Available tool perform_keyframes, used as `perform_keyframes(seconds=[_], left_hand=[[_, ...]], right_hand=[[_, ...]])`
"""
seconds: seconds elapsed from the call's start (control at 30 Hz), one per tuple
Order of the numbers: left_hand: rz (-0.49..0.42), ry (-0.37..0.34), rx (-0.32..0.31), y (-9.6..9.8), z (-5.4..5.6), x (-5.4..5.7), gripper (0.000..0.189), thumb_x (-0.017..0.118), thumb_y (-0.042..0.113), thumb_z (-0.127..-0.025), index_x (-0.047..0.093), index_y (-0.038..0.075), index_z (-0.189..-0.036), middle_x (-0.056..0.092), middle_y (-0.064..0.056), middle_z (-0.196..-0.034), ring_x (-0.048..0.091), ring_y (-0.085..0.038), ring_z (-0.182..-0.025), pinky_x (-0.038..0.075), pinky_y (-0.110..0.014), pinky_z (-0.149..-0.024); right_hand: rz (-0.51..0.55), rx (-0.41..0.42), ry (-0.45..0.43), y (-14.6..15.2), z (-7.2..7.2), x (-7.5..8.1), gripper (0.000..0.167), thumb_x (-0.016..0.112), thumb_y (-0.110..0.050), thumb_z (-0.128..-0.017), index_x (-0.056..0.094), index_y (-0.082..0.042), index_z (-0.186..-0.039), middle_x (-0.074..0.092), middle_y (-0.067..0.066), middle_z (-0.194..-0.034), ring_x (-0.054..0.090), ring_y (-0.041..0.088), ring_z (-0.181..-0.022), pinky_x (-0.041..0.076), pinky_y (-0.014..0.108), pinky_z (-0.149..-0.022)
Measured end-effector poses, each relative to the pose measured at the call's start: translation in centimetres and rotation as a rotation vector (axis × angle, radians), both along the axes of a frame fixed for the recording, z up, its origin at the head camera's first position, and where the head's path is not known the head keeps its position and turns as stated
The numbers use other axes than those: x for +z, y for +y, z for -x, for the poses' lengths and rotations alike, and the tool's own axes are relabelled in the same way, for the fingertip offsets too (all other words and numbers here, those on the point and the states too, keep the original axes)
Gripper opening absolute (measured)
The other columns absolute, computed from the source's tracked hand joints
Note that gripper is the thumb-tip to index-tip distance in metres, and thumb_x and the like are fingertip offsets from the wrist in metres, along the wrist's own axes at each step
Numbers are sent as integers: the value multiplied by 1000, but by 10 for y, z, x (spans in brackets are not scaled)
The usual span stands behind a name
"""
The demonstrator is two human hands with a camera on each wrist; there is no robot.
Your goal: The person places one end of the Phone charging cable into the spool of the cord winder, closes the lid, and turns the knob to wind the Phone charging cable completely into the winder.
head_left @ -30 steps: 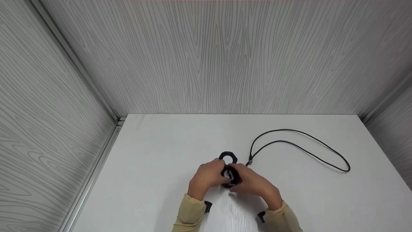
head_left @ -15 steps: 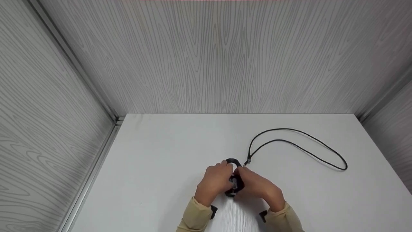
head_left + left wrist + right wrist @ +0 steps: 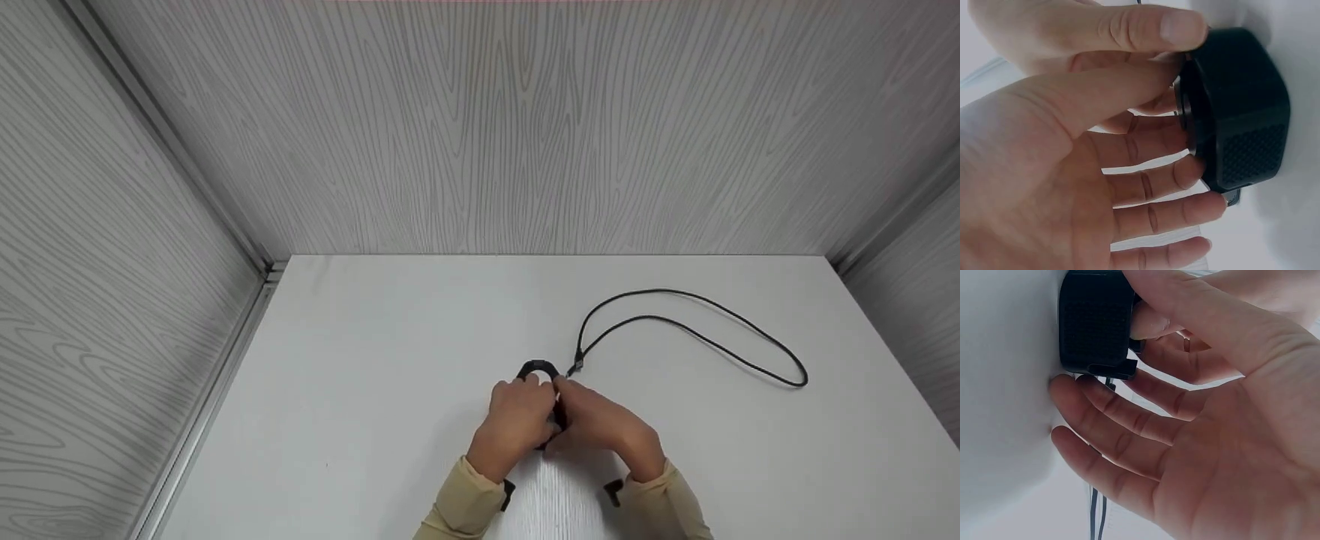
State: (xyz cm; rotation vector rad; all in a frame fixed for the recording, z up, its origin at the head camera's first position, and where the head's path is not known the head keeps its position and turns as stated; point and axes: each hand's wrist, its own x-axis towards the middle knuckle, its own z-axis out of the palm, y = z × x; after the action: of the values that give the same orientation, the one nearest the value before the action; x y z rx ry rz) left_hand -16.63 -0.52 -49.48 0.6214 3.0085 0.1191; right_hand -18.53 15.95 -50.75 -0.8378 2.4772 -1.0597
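Note:
A small black case (image 3: 1247, 112) with angled sides and a textured panel lies on the white table between both hands. Beyond the fingers in the head view, a black ring-shaped part (image 3: 539, 365) of it sticks out. My left hand (image 3: 514, 424) reaches over the case from the left, thumb at its face and fingertips along its edge. From the right, my right hand (image 3: 606, 426) holds its side, thumb and index finger around the edge, other fingers spread low by the table. The hands hide most of the case's face.
A thin black cord loop (image 3: 660, 291) with a small clasp (image 3: 578, 360) lies to the right and runs in toward the right hand. Grey wood-grain panels (image 3: 495, 135) rise behind and beside the white table (image 3: 375, 337).
The left hand has moved right and now covers the face of the case, which showed between the hands earlier. The ring-shaped part has shifted slightly right. The right hand keeps its hold.

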Motion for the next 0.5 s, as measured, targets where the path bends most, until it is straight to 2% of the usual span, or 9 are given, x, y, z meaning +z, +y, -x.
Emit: perform_keyframes(seconds=[0.17, 0.33, 0.43, 0.5], left_hand=[[-20, 6, -48, 1, 1, 0, 27, 87, 28, -87, 76, 12, -106, 69, -7, -98, 70, -26, -80, 56, -37, -68], [-64, -22, -104, -3, 3, 0, 34, 90, 22, -85, 71, 11, -110, 67, -6, -99, 69, -22, -82, 57, -35, -69], [-128, -54, -122, -9, 4, 2, 40, 89, 20, -86, 68, 8, -117, 66, -6, -103, 67, -20, -84, 58, -33, -71], [-184, -96, -106, -15, 6, 4, 37, 87, 17, -87, 66, 7, -116, 66, -6, -102, 65, -19, -83, 58, -32, -73]], right_hand=[[-5, -8, -8, 3, 1, -1, 57, 93, -16, -78, 58, -5, -122, 66, 5, -109, 56, 12, -96, 48, 27, -87], [7, 0, -1, 5, 2, -3, 70, 96, -16, -74, 57, -4, -131, 67, 8, -122, 60, 16, -108, 51, 32, -98], [-1, 1, 0, 4, 3, -4, 76, 96, -18, -74, 56, -4, -137, 67, 10, -131, 62, 21, -117, 51, 39, -106], [-7, -13, -18, 3, 4, -3, 81, 97, -18, -72, 55, -5, -140, 67, 10, -134, 63, 24, -121, 50, 43, -108]])
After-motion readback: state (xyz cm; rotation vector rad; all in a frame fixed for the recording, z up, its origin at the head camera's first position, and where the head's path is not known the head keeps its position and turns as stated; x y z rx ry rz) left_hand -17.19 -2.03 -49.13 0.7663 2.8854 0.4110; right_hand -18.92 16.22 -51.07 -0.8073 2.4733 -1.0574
